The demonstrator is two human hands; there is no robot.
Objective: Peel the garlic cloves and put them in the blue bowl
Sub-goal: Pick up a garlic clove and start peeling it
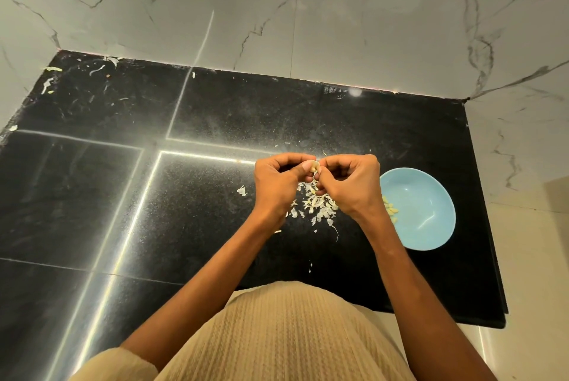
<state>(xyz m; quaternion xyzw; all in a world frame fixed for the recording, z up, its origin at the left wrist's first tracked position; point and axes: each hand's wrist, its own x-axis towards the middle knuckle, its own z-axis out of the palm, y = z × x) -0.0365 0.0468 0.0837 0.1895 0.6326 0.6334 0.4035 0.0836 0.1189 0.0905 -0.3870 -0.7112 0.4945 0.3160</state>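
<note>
Both hands' fingers pinching one garlic clove (314, 167) (left hand (277, 186), right hand (354, 186)), blue bowl (431, 226) beside

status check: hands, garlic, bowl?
Left hand and right hand both pinching one garlic clove, mid-peel. Blue bowl holds a few peeled cloves. Skins piled below hands; nothing blocking the bowl.

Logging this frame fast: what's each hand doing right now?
Left hand: closed, pinching the garlic clove.
Right hand: closed, pinching the same clove.
</note>
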